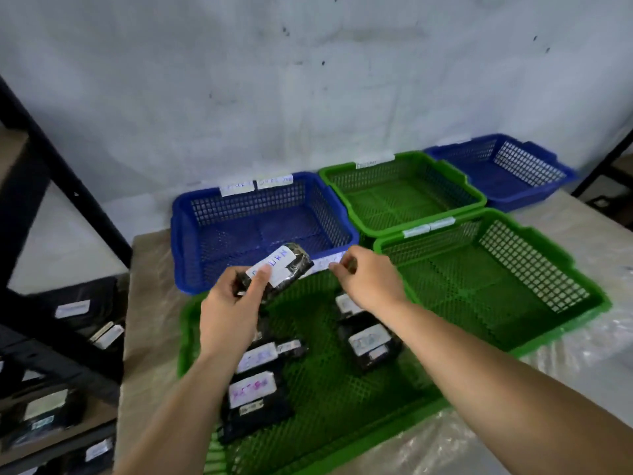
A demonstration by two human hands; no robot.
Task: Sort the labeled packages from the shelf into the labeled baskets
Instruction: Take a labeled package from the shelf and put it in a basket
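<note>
**Item in hand: black package, label "RETURN" (partly covered), over near green basket**

- Black package (274,270): held in the air by the left hand (227,313), fingers curled round its lower end, thumb pressed across the white label. Long axis runs from lower left, at the fingers, up to the right, toward the blue basket (181,234). It hangs above the far rim of the near green basket (186,323).
- Right hand (368,281): just beside the package, on its right. Fingers pinched at the paper label strip (325,262) on the basket's far rim; whether they grip the strip or only touch it cannot be told.
- Near green basket: holds several black labelled packages (255,389), directly below both hands.
- Other baskets: far green basket (472,197), right green basket (582,303), far blue basket (555,166), each with a rim label, unreadable here.
- Shelf (61,337), left: more labelled packages.
- Worktop (147,303): covered in clear sheet.

Judgement: the left hand alone carries the package; if its label matches the strip, release lies straight down.
</note>
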